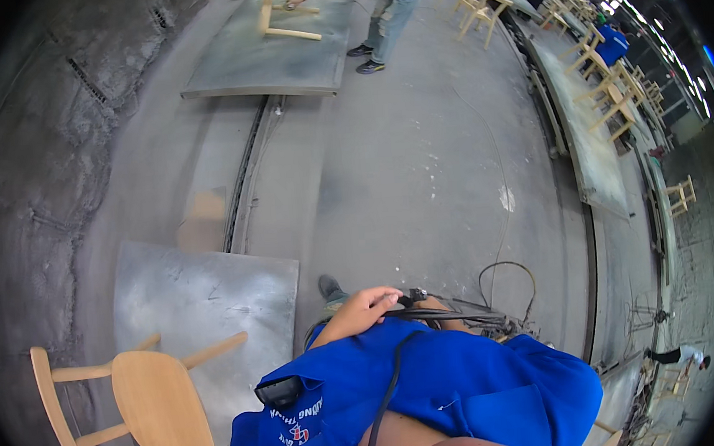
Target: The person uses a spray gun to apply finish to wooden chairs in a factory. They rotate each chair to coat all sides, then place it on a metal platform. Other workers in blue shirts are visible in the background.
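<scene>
In front of my blue shirt, my left hand [365,309] is closed, its fingers bent together against a small black fitting [415,295]. What lies inside the fingers is hidden. My right hand [436,306] shows only as a strip of skin behind a bundle of dark hoses [465,315]; its fingers are hidden. The hoses run across my waist toward the right. To my left, a pale wooden chair [162,410] with a rounded seat stands at a grey metal plate [253,286], apart from both hands.
Ahead, another person in blue [395,10] handles a wooden chair frame [272,16] on a second metal platform [270,75]. A floor track [245,181] joins the platforms. On the right stands a long platform [581,134] with several chairs. A hose loop [507,264] lies on the floor.
</scene>
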The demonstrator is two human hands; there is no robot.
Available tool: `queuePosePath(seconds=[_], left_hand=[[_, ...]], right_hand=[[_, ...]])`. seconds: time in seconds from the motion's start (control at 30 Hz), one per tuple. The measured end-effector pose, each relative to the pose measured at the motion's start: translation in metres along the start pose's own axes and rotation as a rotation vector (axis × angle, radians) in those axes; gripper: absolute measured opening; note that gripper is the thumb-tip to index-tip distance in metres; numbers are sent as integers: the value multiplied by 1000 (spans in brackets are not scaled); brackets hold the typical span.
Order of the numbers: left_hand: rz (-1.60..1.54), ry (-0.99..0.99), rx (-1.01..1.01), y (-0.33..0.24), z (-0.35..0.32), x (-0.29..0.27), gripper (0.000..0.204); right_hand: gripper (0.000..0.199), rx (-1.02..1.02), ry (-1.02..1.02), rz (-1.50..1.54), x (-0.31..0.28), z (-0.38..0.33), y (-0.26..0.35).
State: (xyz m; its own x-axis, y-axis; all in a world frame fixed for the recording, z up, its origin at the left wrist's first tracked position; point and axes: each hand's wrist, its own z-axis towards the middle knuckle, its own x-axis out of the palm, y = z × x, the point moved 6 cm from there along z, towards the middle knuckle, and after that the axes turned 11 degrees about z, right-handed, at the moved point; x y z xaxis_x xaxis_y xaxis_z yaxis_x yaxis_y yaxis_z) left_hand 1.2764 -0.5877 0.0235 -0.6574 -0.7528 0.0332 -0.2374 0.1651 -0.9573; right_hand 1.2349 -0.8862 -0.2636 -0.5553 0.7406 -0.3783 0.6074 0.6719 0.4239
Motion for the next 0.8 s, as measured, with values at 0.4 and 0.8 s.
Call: queuePosePath(seconds=[0.4,0.8], left_hand=[[492,-611,-626,292,49,-248,28],[-119,-988,-983,368,-26,-209,16]], right_hand=[[25,30,35,-75,-67,88,62],[25,-47,99,-200,-151,161,100]])
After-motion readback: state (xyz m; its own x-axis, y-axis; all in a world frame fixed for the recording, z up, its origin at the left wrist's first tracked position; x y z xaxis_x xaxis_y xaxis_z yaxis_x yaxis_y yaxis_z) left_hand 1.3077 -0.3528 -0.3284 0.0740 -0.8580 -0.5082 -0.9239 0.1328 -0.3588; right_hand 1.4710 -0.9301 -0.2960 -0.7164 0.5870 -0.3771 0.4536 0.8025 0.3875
